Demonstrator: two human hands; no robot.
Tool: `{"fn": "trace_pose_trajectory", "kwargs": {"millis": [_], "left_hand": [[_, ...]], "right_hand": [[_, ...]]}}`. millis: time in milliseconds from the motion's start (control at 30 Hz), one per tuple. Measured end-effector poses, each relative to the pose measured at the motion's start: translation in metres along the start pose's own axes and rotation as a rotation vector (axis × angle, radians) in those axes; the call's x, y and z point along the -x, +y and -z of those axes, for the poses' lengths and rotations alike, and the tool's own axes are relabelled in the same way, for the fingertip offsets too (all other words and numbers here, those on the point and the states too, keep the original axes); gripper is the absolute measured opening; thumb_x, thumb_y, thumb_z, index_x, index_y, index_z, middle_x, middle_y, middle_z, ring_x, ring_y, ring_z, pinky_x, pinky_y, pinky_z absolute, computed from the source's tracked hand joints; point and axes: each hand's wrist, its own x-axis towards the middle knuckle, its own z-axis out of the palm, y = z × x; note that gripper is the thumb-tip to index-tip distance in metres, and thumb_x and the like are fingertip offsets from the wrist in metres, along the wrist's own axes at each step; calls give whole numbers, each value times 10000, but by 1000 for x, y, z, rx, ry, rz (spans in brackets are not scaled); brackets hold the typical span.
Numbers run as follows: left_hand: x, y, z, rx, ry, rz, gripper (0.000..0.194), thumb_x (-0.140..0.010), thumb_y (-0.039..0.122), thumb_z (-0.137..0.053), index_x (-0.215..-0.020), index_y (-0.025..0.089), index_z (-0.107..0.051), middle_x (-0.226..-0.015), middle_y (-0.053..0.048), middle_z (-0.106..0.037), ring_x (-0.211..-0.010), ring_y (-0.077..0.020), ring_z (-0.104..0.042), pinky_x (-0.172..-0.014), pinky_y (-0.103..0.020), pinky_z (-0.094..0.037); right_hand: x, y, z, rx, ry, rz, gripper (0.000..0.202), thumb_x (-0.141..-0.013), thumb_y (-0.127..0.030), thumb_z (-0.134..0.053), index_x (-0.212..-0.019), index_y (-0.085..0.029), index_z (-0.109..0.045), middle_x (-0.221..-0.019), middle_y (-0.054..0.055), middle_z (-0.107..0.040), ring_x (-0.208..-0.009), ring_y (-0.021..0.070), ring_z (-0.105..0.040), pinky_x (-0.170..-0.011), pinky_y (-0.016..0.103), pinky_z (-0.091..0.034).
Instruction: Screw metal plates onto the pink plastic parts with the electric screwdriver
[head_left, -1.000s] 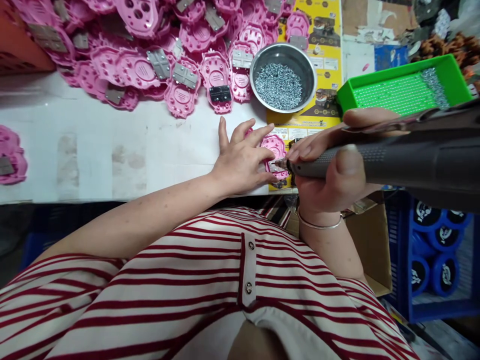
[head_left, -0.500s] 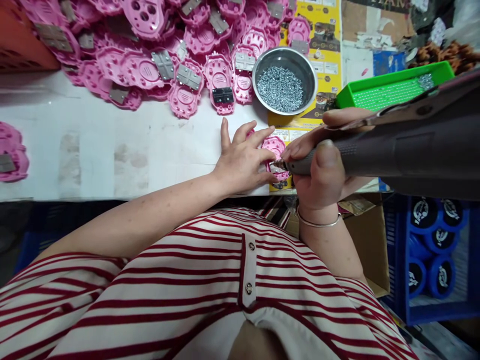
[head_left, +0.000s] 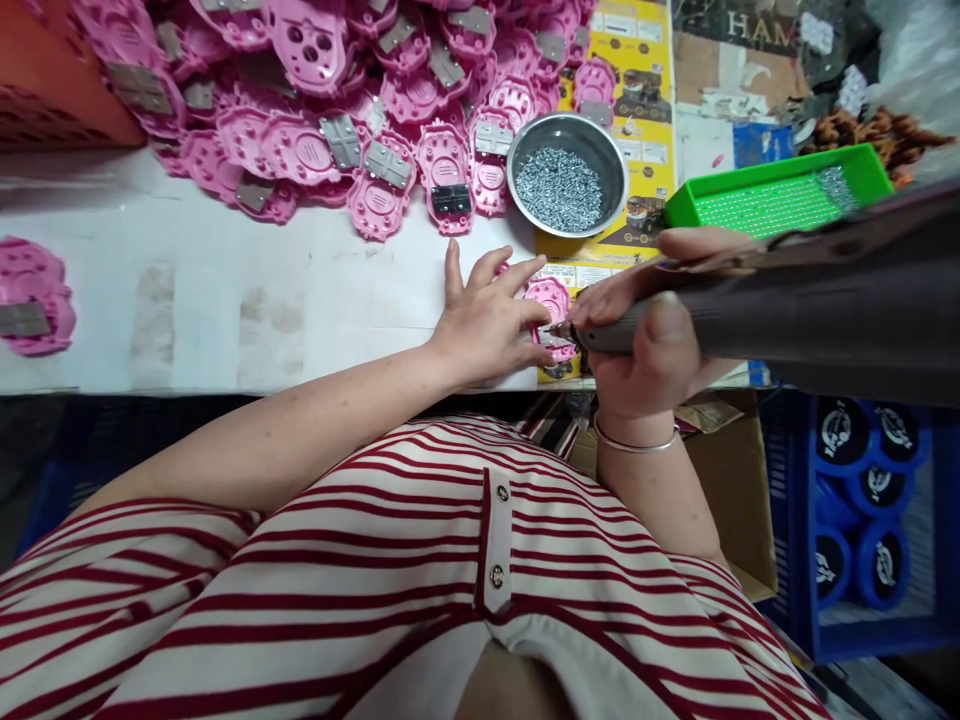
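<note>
My right hand (head_left: pixel 645 345) is wrapped round a dark grey electric screwdriver (head_left: pixel 795 315). Its tip points left and down onto a pink plastic casing (head_left: pixel 550 295) lying at the table's front edge. My left hand (head_left: pixel 487 325) steadies that casing, thumb and index finger at its left side and the other fingers spread over the table. A metal plate on the casing shows partly under the tip; fingers hide the rest. Just behind stands a steel bowl (head_left: pixel 622 190) filled with small silvery screws (head_left: pixel 559 190).
Many pink casings with metal plates (head_left: pixel 382 185) are heaped at the back. One pink stack (head_left: pixel 34 300) lies far left, near an orange crate (head_left: pixel 67 80). A green tray (head_left: pixel 772 195) stands right. Below the table are a cardboard box (head_left: pixel 731 490) and a blue crate (head_left: pixel 802 630) with round blue items.
The view has shifted slightly, so the heap and the left stack appear a little further right. Both hands, the screwdriver and the casing keep nearly the same position.
</note>
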Motion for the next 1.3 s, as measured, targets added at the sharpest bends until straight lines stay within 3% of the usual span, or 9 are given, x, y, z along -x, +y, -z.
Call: {"fn": "trace_pose_trajectory", "kwargs": {"millis": [67,200,400,533,700,833,967,1133,1300], "left_hand": [[1,-1,2,-15,7,0,375,-725,538,-839,-1027,323,-779,-1526,-43,-517,-1448,-430,-326,-1183,-758,8],[11,-9,8,-62,47,-45,466,-725,625,-804,-1054,300,-755,-1550,-37,-489,-1472,-426,-291,-1203,-743,7],[26,-11,15,-155,66,-78,257,-760,468,-823,-891,260,-747,-1535,-43,-506,-1465,-416,-325,-1220,-725,51],[24,-2,15,-145,29,-158,60,-840,313,-744,-815,259,-734,-1506,9,-541,-1488,-361,-342,-1269,-638,31],[28,-6,24,-127,33,-211,203,-948,335,-596,-808,286,-735,-1462,52,-588,-1454,-294,-417,-1282,-591,-60],[24,-29,46,-42,57,-47,215,-949,374,-565,-896,323,-767,-1072,-3,-771,-1145,-272,-636,-1221,-605,-213],[10,-45,59,70,25,27,185,-896,392,-627,-901,295,-784,-880,-18,-777,-907,-235,-661,-1052,-530,-405],[-1,-38,45,69,30,62,125,-866,360,-687,-867,272,-778,-890,-7,-761,-987,-252,-638,-1083,-543,-362],[-1,-34,32,50,34,80,84,-828,329,-730,-822,260,-779,-834,-26,-728,-993,-273,-602,-1078,-568,-341]], "right_hand": [[-2,-17,-1,-83,60,235,353,-803,-575,-655,-1089,-375,-601,-714,-62,-576,-414,88,-451,-402,276,-464],[-2,-40,-2,-141,71,314,240,-822,-392,-665,-1037,-297,-711,-563,-60,-515,-371,88,-437,-352,253,-448],[8,-50,-3,-153,112,237,214,-798,-375,-653,-985,-306,-729,-547,-63,-512,-390,96,-454,-368,256,-458],[12,-53,-1,-127,145,212,219,-768,-420,-689,-967,-339,-730,-536,-65,-511,-366,104,-422,-348,277,-440],[12,-55,2,-171,190,204,206,-774,-367,-685,-957,-287,-735,-556,-65,-532,-405,83,-471,-401,245,-473],[9,-56,2,-188,237,257,174,-801,-335,-657,-917,-243,-747,-520,-56,-513,-385,72,-445,-377,222,-459],[11,-55,2,-167,255,233,175,-785,-351,-686,-930,-267,-737,-524,-61,-516,-386,76,-431,-376,228,-460],[18,-60,4,-144,209,137,195,-790,-358,-687,-963,-277,-724,-578,-64,-567,-450,79,-512,-450,223,-513],[15,-57,7,-208,186,212,229,-769,-319,-660,-975,-248,-732,-575,-72,-564,-429,71,-489,-438,210,-517]]}}
